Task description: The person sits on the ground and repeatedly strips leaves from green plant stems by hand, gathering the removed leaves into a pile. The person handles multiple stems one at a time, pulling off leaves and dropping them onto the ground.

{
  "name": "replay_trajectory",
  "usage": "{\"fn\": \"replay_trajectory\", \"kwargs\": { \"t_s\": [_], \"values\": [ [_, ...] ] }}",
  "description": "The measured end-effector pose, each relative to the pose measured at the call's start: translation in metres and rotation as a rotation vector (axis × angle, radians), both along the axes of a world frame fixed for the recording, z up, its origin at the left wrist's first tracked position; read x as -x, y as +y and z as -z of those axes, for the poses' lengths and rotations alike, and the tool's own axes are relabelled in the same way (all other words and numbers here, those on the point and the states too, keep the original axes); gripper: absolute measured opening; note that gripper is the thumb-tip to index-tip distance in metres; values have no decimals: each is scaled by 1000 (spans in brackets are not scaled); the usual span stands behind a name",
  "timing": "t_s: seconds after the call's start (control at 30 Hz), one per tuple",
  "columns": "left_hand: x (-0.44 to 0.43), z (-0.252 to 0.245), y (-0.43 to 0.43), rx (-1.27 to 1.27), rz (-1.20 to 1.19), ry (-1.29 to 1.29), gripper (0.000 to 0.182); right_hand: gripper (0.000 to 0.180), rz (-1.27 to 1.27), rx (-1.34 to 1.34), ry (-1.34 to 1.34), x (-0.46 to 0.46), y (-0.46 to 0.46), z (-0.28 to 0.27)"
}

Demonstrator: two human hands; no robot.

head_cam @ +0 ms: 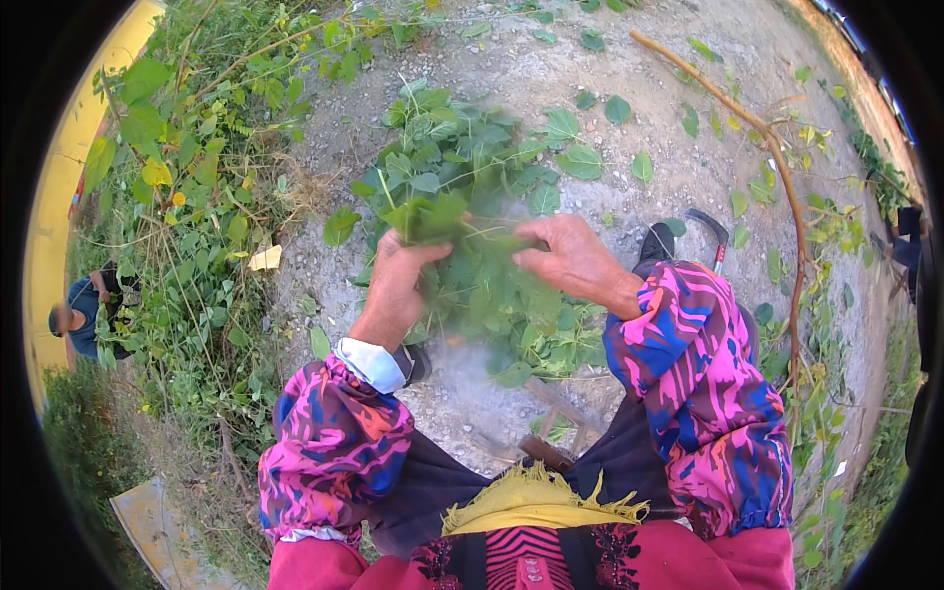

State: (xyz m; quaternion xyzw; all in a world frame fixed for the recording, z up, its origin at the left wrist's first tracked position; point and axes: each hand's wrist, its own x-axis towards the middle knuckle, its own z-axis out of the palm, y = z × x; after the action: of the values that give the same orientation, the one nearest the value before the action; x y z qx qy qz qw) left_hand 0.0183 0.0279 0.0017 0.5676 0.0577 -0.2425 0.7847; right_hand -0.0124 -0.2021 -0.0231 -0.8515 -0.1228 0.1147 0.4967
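My left hand (398, 284) grips a small stack of broad green leaves (428, 217) between thumb and fingers. My right hand (579, 258), level with it, has thumb and forefinger pinched at thin pale stems (490, 227) that stretch between the two hands. Motion blurs the leaves around them, so the exact hold is hard to make out. Beneath and beyond my hands lies a heap of leafy vines (457, 147) on the gravelly ground (346, 110). More cut leaves (568, 339) lie below my right wrist.
By my right shoe (656, 243) lies a sickle (715, 236) with a curved blade. A long bare branch (789, 199) bends along the right. Dense vines (199, 243) grow at left, where a person (85, 313) is visible. A wooden frame (560, 405) sits between my legs.
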Motion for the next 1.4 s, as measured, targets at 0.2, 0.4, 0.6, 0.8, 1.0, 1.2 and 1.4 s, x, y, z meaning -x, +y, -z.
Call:
{"fn": "replay_trajectory", "kwargs": {
  "t_s": [0.2, 0.4, 0.6, 0.8, 1.0, 1.2, 1.4],
  "values": [
    [-10, -11, 10, 42, -81, -73, 41, 25, 190, 100, -188, -3, -14, -4],
    [2, -17, 2, -143, 312, -115, 39, 24, 135, -5, -119, -4, -13, -12],
    [14, -8, -8, -257, 340, -59, 30, 23, 45, -59, -204, -4, 4, -4],
    [14, -4, -8, -147, 285, -8, 32, 22, 1, -66, -224, -1, 3, -1],
    [12, -1, -4, -72, 213, 18, 32, 21, 108, 72, -302, -1, -5, 4],
    [2, 0, 9, 20, 70, 38, 38, 21, 127, 285, -213, -3, -28, -1],
    [9, 13, 2, 79, 8, 104, 39, 23, -11, 149, -315, 3, -15, -3]
  ]
}}
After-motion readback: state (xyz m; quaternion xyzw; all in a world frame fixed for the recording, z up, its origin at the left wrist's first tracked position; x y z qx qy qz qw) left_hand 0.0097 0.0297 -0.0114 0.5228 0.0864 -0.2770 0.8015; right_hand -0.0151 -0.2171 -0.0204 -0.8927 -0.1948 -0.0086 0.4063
